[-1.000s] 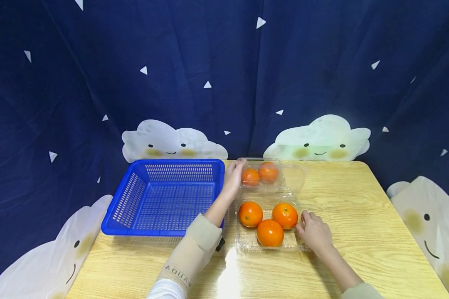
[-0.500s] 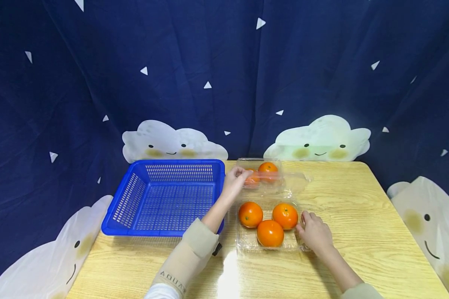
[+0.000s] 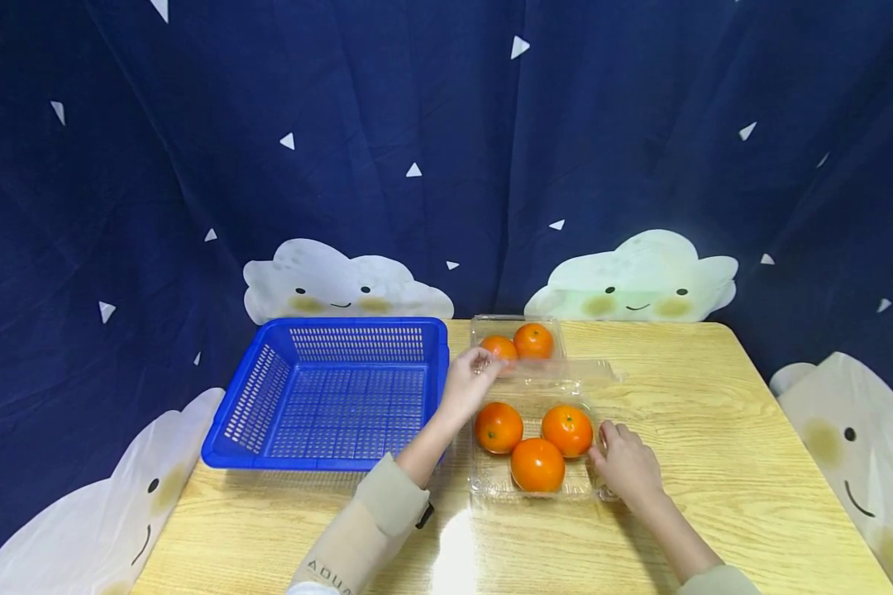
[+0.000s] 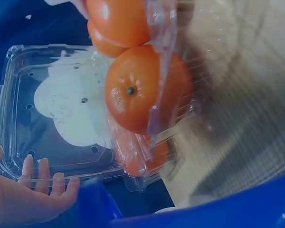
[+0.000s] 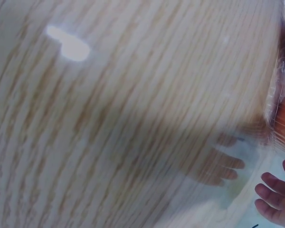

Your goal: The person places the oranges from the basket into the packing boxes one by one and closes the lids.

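My left hand pinches the left edge of a clear plastic clamshell's lid, which stands raised at the back of its tray. In the left wrist view, the left hand has its fingers at the rim of the see-through lid. Three oranges sit in the clamshell's tray. At the tray's right side rests my right hand, its fingertips right at the edge. The right wrist view shows this hand with loosely bent, spread fingers beside the plastic and oranges.
A blue slotted basket stands left of the clamshell, close to my left forearm. Behind the raised lid, another clear container holds two oranges. The wooden table ends at a dark blue curtain.
My left hand has moved from the left side of the back container onto the lid and drawn it towards me, tilting it more upright. The right hand has stayed in place.
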A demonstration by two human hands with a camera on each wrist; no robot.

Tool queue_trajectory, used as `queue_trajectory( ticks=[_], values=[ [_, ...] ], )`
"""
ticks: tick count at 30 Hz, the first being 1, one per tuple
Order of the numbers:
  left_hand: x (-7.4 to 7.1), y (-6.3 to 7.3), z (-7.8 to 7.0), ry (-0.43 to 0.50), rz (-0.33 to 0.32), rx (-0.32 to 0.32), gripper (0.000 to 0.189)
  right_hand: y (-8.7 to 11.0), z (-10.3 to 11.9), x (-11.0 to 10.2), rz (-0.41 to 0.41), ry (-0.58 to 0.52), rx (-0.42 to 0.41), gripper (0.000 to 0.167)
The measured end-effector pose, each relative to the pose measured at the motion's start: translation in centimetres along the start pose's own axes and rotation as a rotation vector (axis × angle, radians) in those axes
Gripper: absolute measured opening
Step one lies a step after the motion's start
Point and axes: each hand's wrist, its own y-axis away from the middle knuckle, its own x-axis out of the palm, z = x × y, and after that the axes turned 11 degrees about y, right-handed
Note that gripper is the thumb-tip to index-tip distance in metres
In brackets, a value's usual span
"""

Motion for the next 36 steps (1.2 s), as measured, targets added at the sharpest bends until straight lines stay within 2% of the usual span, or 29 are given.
queue_trajectory(
  ticks=[6, 13, 20, 28, 36],
  values=[
    [-0.2, 1.0, 0.7, -0.059, 0.019, 0.105, 0.016, 0.0, 0.0, 0.0, -0.008, -0.022, 0.002, 0.018],
    [-0.4, 2.4, 1.4, -0.109, 0.046, 0.174, 0.02, 0.0, 0.0, 0.0, 0.008, -0.052, 0.018, 0.019],
    [-0.6, 3.4, 2.2, -0.145, 0.07, 0.249, 0.018, 0.0, -0.2, 0.1, 0.044, -0.127, 0.051, 0.029],
    [-0.6, 4.2, 3.0, -0.188, 0.089, 0.333, 0.017, -0.1, -0.5, -0.1, 0.065, -0.308, 0.077, 0.024],
    [-0.7, 5.0, 3.6, -0.216, 0.125, 0.301, 0.023, 0.3, -0.8, -1.3, 0.097, -0.565, 0.151, 0.024]
  ],
)
